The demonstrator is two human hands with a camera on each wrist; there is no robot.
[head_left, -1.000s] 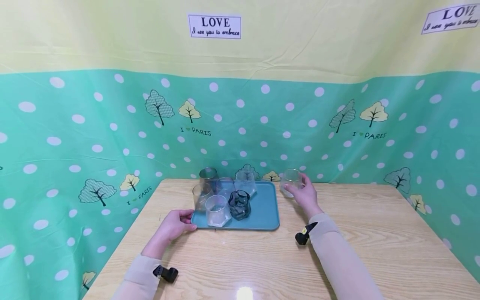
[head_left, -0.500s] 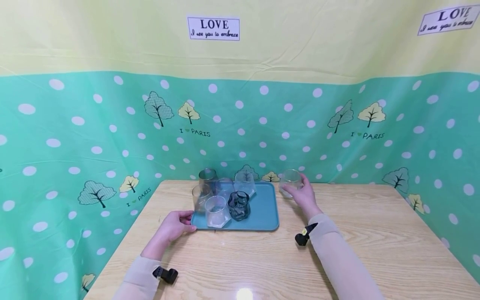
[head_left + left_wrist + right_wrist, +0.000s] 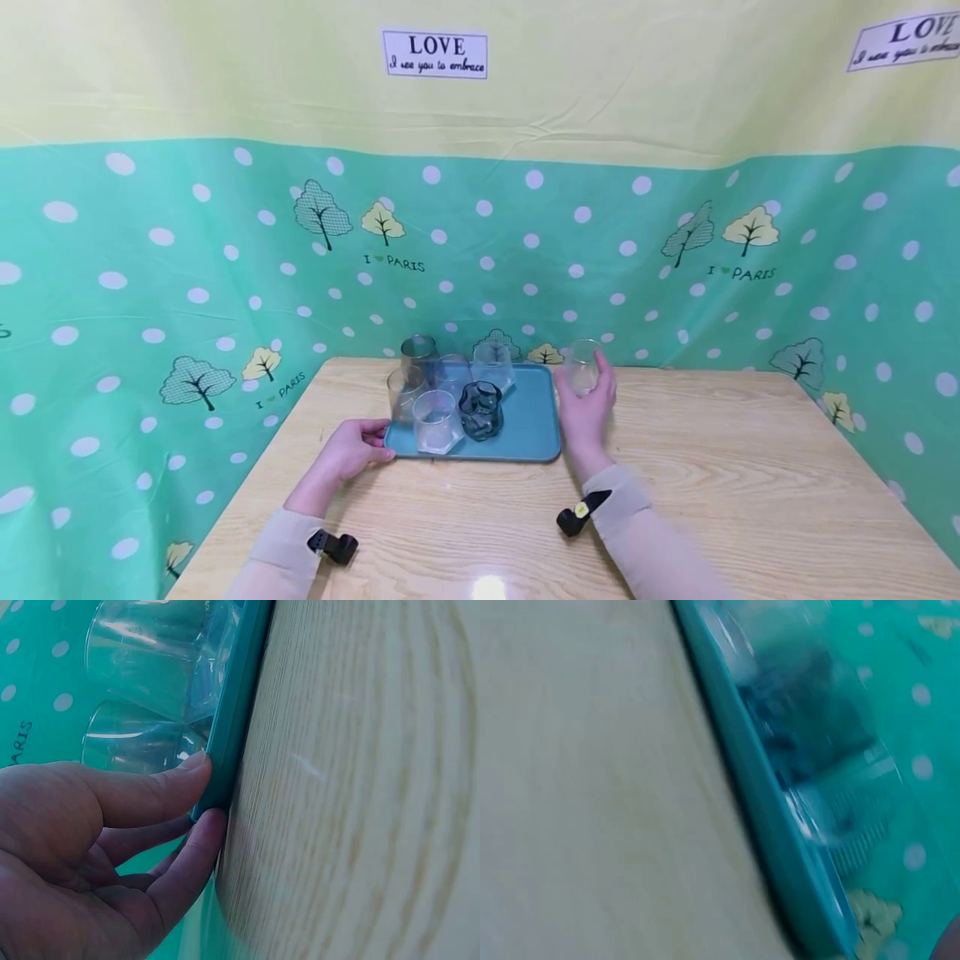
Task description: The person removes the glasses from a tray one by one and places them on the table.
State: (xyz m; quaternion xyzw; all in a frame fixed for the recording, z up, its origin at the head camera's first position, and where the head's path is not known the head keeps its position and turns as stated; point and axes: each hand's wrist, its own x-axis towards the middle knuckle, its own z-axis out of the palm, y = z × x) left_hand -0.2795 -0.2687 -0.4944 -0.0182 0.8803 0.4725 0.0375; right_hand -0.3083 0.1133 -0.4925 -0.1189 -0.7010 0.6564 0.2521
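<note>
Clear glass filled the right hand's grasp: the tumbler (image 3: 582, 364) stood upright between the thumb and fingers of the right hand (image 3: 587, 412), just right of the far right corner of a blue tray (image 3: 529, 417). Whether its base touched the wooden table (image 3: 720, 475) could not be told. The right hand reached away from the near side, its thumb on the left of the tumbler and its fingers round the right; the forearm slanted in from the near right. In the right wrist view the scene was blurred, with only a sliver of skin at the edge.

The left hand (image 3: 351, 450) pinched the tray's near left corner, thumb on the rim and fingertips against the outer edge, its forearm coming from the near left.

Six glasses were grouped on the left and middle of the tray. A tall grey glass (image 3: 420, 358) stood at the far left, with a faintly amber glass (image 3: 405, 398) nearer. A hexagonal-based glass (image 3: 437, 421) was near the front, left of a dark wavy glass (image 3: 481, 412). Farther back stood a small clear glass (image 3: 454, 373) and, to its right, another transparent glass (image 3: 492, 367).
</note>
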